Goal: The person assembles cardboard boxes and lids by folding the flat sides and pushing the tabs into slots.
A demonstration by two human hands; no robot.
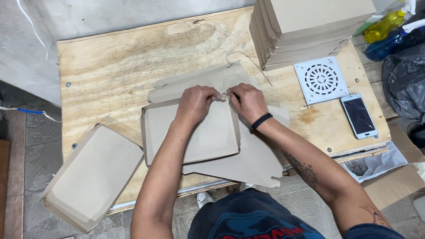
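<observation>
Evidently, a corner of the half-folded cardboard box (192,134) was being pinched shut between left hand (194,104) and right hand (247,102), and firm tucking of its tab seemed called for.

The person wore a dark blue short-sleeved T-shirt with a lighter blue graphic and red lettering across the chest, both forearms left bare below the sleeves. The right hand (247,103) carried a narrow black band at the wrist, and dark tattoo work was noted on the right forearm, with a further mark near the elbow. The left hand (194,104) bore no band, ring or marking visible from the head view.
</observation>
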